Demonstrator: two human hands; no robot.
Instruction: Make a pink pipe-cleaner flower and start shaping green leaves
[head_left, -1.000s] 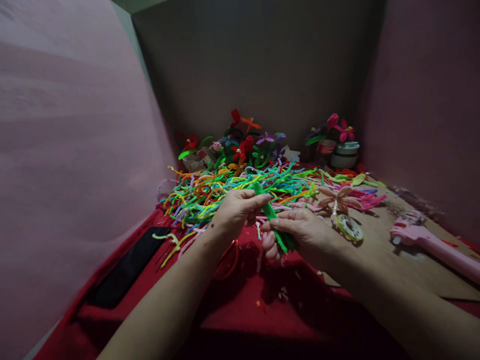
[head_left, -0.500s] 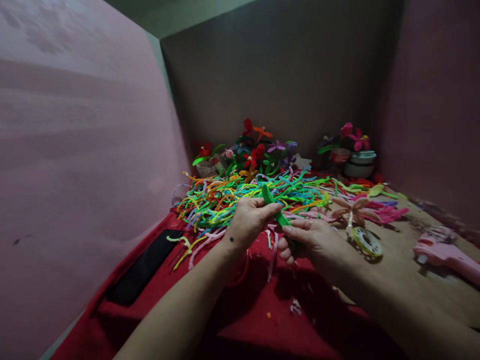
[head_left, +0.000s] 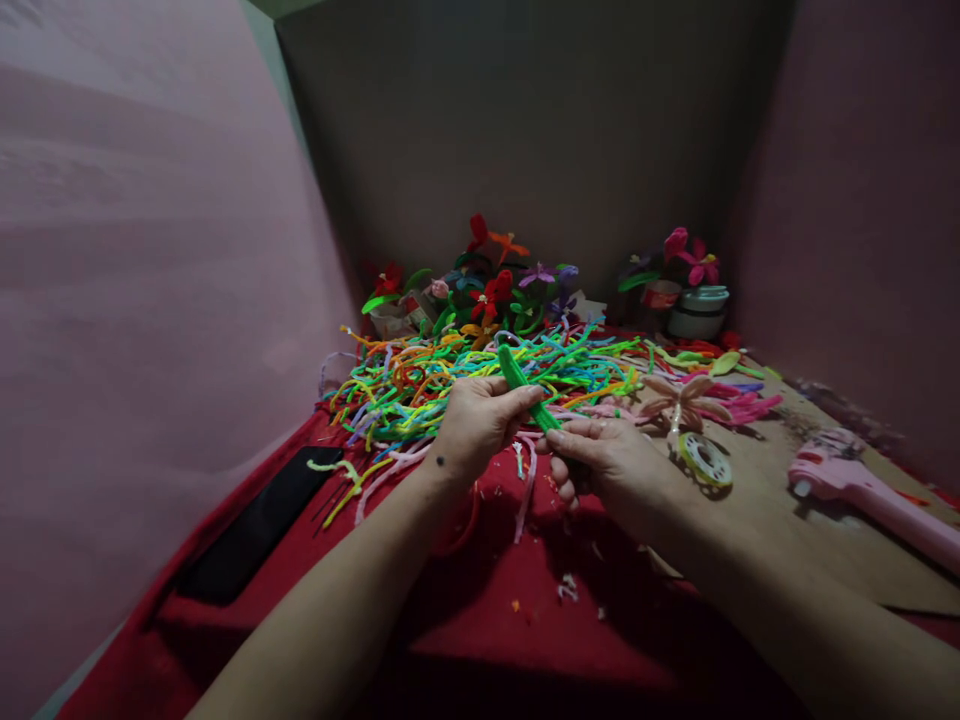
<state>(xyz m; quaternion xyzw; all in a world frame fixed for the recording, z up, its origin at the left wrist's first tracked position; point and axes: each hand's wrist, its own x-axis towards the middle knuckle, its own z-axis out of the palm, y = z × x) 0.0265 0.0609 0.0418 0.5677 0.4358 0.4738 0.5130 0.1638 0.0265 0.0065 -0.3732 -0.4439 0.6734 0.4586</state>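
A green pipe-cleaner leaf (head_left: 517,372) is held between my two hands above the red cloth. My left hand (head_left: 480,420) pinches its middle between thumb and fingers, and its upper tip sticks out past the thumb. At the lower end, my right hand (head_left: 600,455) grips it with thumb and forefinger, the other fingers curled underneath. Just beyond my hands spreads a heap of many-coloured pipe cleaners (head_left: 420,385). To the right of my right hand lie a beige pipe-cleaner flower (head_left: 679,400) and a yellow-rimmed tape roll (head_left: 705,460).
A black phone (head_left: 251,525) lies at left on the red cloth (head_left: 480,650). On a brown board (head_left: 765,550) at right rests a pink glue gun (head_left: 862,485). Pipe-cleaner flowers (head_left: 495,290) and a lidded pale container (head_left: 697,312) stand along the back wall. Pink panels rise on both sides.
The whole view has shifted, so things appear a little further left and higher. Both hands keep their hold on the green leaf, with little other change.
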